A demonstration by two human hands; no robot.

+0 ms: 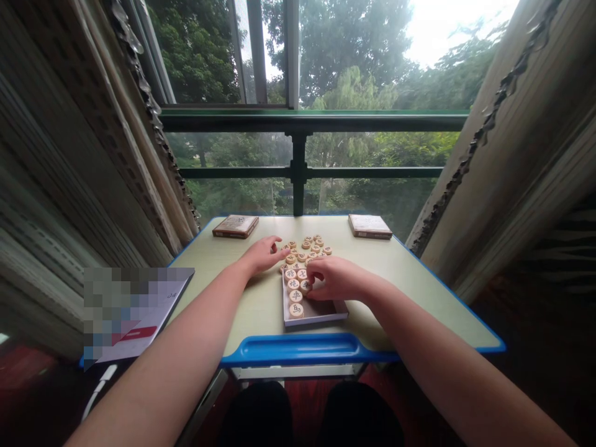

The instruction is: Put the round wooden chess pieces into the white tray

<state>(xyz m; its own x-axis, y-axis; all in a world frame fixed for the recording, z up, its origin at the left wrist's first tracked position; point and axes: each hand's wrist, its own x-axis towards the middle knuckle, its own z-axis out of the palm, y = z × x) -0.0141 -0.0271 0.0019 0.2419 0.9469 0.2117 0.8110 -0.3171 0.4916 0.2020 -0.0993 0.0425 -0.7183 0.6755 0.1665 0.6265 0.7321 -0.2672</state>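
Over white tray, right hand touching wooden disc

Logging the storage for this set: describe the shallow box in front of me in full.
The shallow box is rectangular, pale-walled with a brownish floor, lying flat and open on the table near its blue front edge. Round wooden xiangqi pieces line its left side. The right hand rests over its far end, fingertips on those pieces.

Pale wooden discs carry dark characters; the cream table has a blue rim.
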